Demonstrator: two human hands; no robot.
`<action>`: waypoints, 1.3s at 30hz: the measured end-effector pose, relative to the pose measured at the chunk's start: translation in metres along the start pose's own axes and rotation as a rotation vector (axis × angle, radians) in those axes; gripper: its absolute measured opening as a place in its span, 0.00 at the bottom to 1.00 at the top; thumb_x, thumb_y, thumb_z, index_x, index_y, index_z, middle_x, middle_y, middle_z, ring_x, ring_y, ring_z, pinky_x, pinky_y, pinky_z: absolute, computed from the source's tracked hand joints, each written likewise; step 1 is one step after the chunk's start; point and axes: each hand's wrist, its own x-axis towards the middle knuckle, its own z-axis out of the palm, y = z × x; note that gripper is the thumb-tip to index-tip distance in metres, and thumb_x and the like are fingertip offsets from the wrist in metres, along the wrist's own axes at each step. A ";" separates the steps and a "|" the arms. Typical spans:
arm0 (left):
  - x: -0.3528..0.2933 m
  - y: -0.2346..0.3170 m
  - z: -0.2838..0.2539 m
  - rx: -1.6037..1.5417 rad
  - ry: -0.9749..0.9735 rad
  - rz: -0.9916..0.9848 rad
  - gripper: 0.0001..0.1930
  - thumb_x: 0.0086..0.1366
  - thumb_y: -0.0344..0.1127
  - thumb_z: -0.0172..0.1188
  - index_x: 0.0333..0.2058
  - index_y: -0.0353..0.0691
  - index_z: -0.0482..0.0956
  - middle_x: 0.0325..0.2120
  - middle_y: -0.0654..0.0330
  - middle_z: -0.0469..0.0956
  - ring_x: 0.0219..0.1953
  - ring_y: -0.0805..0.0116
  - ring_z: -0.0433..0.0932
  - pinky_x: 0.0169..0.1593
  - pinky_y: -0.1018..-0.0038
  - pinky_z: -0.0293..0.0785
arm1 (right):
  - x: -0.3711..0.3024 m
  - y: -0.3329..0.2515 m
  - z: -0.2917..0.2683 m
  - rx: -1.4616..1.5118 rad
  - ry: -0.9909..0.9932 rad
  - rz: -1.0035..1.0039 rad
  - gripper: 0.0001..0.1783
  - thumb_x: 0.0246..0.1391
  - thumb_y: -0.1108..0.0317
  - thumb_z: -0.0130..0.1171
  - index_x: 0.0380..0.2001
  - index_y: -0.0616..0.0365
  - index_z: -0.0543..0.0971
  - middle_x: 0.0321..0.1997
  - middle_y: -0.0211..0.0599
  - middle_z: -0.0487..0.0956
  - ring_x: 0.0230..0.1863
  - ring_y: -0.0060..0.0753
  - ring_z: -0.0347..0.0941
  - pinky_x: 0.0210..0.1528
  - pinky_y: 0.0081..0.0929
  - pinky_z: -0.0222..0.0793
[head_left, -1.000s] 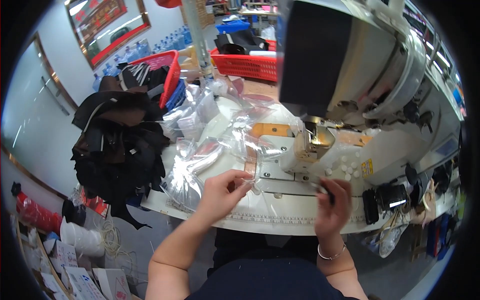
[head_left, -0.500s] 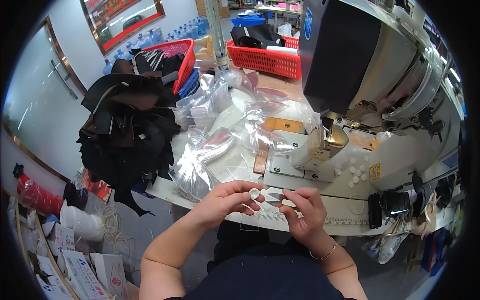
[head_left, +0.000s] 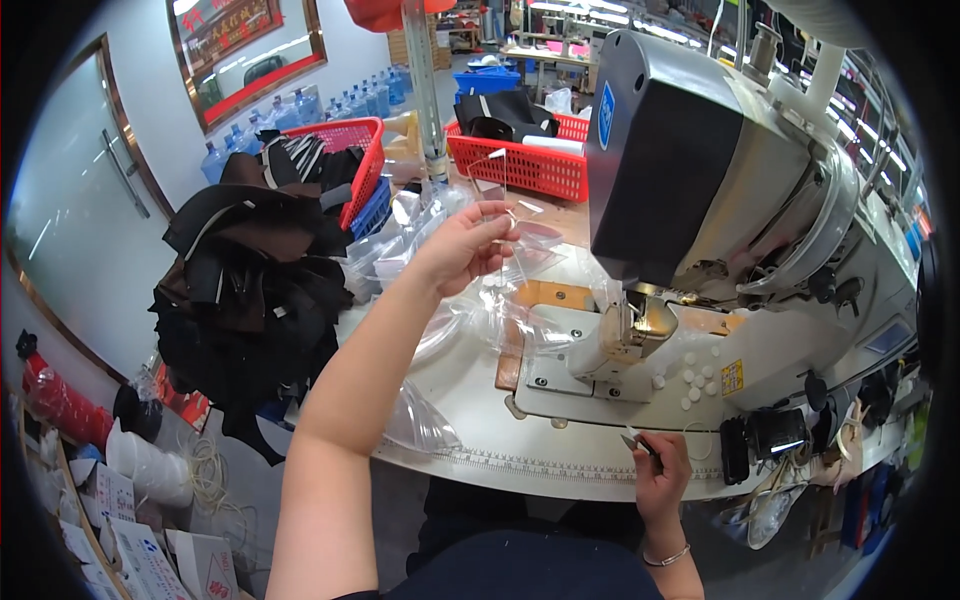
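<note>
My left hand is raised over the far part of the sewing table, thumb and fingers pinched on a thin pale cord. Small white bits show along the cord, and a small white piece peeks out at the fingertips. Low on the right, by the table's front edge, my right hand is closed round small thread snips, their pale blades pointing up and left. Beneath the left hand lie clear plastic bags. The sewing machine stands between the hands and the right side, its metal arm over the bed plate.
Several white round discs lie right of the bed plate. Black fabric pieces are heaped on the left. Red baskets stand at the back. A ruler strip runs along the front edge, with a black box at right.
My left hand has moved up and away from me, carrying the pale cord. My right hand, with the snips, has moved down and right. The hands are now far apart; the view has tilted up.
</note>
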 end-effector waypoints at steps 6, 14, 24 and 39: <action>0.059 -0.086 -0.083 1.087 0.442 -0.203 0.21 0.47 0.35 0.65 0.40 0.34 0.72 0.28 0.52 0.77 0.31 0.61 0.78 0.33 0.74 0.75 | -0.005 0.015 -0.017 -0.081 0.088 0.046 0.11 0.48 0.70 0.60 0.36 0.59 0.75 0.31 0.32 0.70 0.23 0.20 0.62 0.19 0.15 0.56; 0.030 -0.096 -0.058 1.532 0.447 0.278 0.20 0.47 0.36 0.62 0.37 0.29 0.70 0.37 0.42 0.69 0.44 0.48 0.69 0.48 0.62 0.67 | -0.007 0.054 -0.039 -0.284 0.219 0.198 0.04 0.44 0.76 0.59 0.26 0.58 0.74 0.23 0.34 0.68 0.23 0.28 0.62 0.24 0.24 0.59; -0.086 -0.123 0.135 1.274 -0.730 0.088 0.15 0.55 0.42 0.57 0.34 0.37 0.77 0.31 0.52 0.76 0.36 0.52 0.74 0.40 0.63 0.70 | 0.072 0.092 -0.057 -0.351 -0.187 0.246 0.06 0.42 0.71 0.60 0.23 0.62 0.75 0.25 0.44 0.74 0.29 0.48 0.70 0.33 0.36 0.67; -0.021 -0.209 0.217 0.821 -0.296 0.245 0.13 0.53 0.29 0.60 0.38 0.32 0.75 0.32 0.51 0.77 0.34 0.63 0.78 0.38 0.73 0.74 | 0.070 0.117 -0.062 0.122 0.036 0.475 0.07 0.44 0.71 0.61 0.28 0.62 0.76 0.20 0.33 0.75 0.20 0.24 0.69 0.24 0.20 0.65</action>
